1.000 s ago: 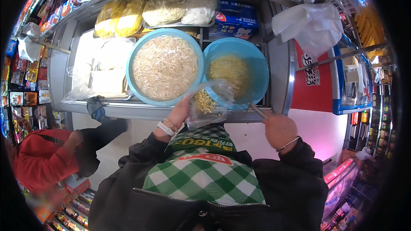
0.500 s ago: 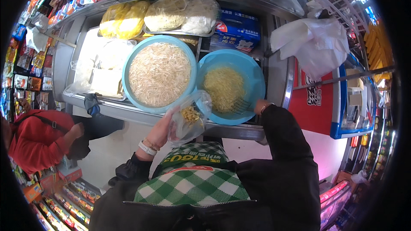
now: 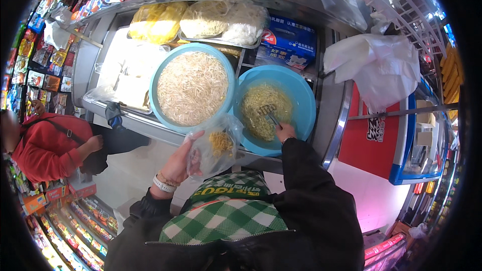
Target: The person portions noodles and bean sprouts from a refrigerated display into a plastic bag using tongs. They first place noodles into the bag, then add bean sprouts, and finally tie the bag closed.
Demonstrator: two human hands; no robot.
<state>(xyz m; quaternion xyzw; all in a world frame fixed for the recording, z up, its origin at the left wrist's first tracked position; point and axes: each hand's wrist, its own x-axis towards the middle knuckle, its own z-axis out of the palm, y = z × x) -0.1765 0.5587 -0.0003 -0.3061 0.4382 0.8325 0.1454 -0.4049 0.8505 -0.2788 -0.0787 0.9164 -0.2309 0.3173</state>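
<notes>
Two light-blue round basins sit side by side on the metal counter. White bean sprouts (image 3: 192,88) fill the left basin (image 3: 155,98). Inside the right basin (image 3: 307,103), yellow-headed sprouts (image 3: 265,94) lie in what looks like liquid. My right hand (image 3: 285,132) is closed around the handle of a metal serving fork (image 3: 270,112), its tined head over those sprouts. In my left hand (image 3: 176,164) is a clear plastic bag (image 3: 208,155), partly opened, with a small clump of yellow sprouts (image 3: 220,141) in it. The bag overhangs the counter's front edge, near both basins.
Wrapped trays of noodle-like food (image 3: 207,18) and a blue carton (image 3: 288,37) stand behind the basins. White plastic bags (image 3: 374,65) hang at the right, beside a red-sided freezer (image 3: 371,143). A person in red (image 3: 50,145) is at the left.
My right hand has moved left and inward over the right basin, bringing the fork from its right edge to the sprouts' middle. My left hand and the bag have shifted slightly left and nearer me.
</notes>
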